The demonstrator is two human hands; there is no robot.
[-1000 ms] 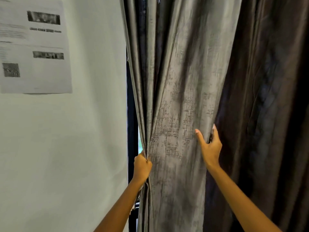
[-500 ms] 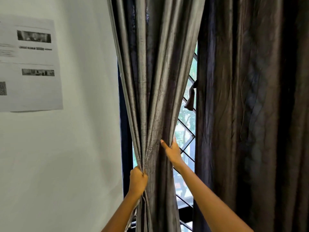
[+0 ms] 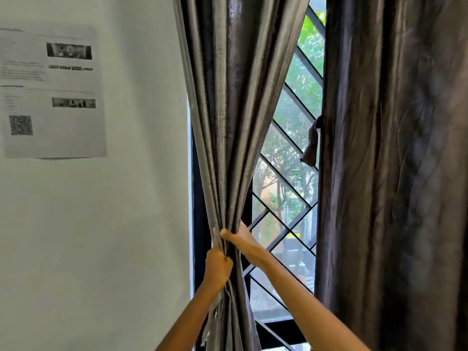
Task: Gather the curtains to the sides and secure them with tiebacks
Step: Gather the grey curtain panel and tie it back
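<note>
White painted wall (image 3: 126, 224) on the left, with a printed paper sheet (image 3: 50, 92) stuck to it; text blurred, a square code in its lower corner. Black window frame (image 3: 198, 224) beside the wall; black diagonal metal grille (image 3: 291, 193) across the glass, green trees outside.

Left-side grey sheened curtain (image 3: 240, 97), deep vertical folds, is pulled into a narrow bundle against the frame. Left hand (image 3: 217, 268) grips the bundle, fingers curled round it. Right hand (image 3: 243, 243) just above pinches the folds, thumb in front.

Darker, crinkled brown-grey curtain (image 3: 392, 173) hangs on the right; a small fabric strip (image 3: 312, 143) dangles at its edge.
</note>
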